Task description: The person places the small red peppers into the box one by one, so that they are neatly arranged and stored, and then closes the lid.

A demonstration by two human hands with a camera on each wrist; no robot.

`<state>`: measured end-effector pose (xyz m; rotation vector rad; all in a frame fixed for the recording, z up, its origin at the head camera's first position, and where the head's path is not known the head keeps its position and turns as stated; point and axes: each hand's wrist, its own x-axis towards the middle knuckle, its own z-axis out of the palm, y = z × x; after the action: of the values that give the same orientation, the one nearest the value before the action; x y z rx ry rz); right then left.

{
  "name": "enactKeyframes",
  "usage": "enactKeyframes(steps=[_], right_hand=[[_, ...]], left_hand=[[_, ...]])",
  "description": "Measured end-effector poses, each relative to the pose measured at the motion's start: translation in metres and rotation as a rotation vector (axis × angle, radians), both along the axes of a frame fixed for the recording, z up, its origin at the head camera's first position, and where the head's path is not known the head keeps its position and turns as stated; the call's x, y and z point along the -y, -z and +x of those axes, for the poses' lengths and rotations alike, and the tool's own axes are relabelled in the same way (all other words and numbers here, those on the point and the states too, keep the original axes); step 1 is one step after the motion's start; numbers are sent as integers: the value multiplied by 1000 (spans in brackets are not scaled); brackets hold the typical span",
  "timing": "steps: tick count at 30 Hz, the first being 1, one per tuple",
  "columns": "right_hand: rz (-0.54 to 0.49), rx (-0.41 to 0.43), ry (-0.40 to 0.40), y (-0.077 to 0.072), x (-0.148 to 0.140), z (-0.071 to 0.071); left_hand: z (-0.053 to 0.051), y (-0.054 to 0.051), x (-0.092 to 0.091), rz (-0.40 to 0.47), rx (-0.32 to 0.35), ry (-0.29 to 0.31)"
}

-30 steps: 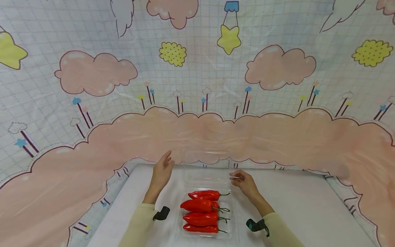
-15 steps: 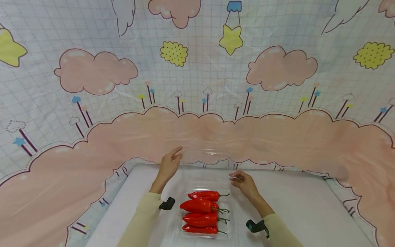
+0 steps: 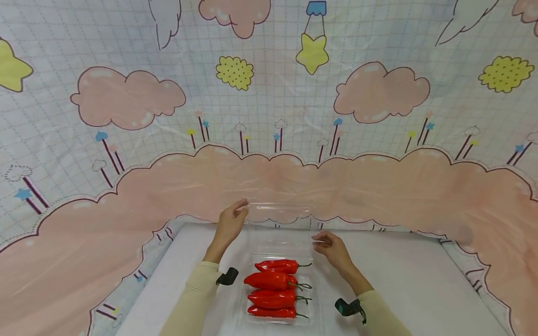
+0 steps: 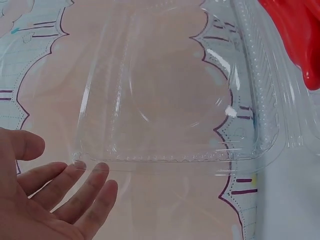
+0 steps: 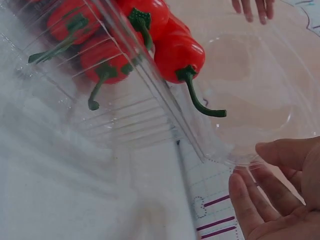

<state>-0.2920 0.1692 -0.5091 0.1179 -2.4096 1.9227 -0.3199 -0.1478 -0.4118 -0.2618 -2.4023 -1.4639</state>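
Observation:
A clear plastic clamshell box (image 3: 316, 303) stands on the table with several red peppers (image 3: 273, 297) with green stems lying in its base. Its transparent lid (image 3: 281, 239) is raised on the far side. At the lid's upper left corner is my left hand (image 3: 229, 225); the fingertips meet the rim in the left wrist view, while the thumb (image 4: 31, 145) stays apart from it. My right hand (image 3: 333, 249) is at the lid's right side. In the right wrist view its thumb (image 5: 280, 151) and fingers pinch the lid's edge.
The white table (image 3: 403, 280) extends to both sides of the box. Behind it hangs a cloth (image 3: 378, 186) printed with clouds and stars. A small dark camera sits on each wrist, such as the left wrist camera (image 3: 227, 276).
My left hand has moved right and slightly up, from beside the lid to its upper left corner. The right hand, box and peppers have stayed in place.

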Motion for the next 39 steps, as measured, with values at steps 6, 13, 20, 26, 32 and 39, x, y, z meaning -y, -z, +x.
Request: enactKeyframes(steps=[6,13,20,26,32,39], right_hand=[[67,-25,27,-18,-4,5],[108,-94,69,-45,-8,16],[145,-130,51,-65,-8,31],[194,-184,55,-71,-3,42],[214,-239,90,-72,-2,53],[217,-224,92,-77,1,69]], left_hand=[[5,-3,0,9,-22,24],[16,-3,7,-1,-51,30],[31,-2,10,-20,-60,50],[46,0,12,-14,-59,63],[59,2,15,-27,-85,89],[74,4,20,-80,-90,81]])
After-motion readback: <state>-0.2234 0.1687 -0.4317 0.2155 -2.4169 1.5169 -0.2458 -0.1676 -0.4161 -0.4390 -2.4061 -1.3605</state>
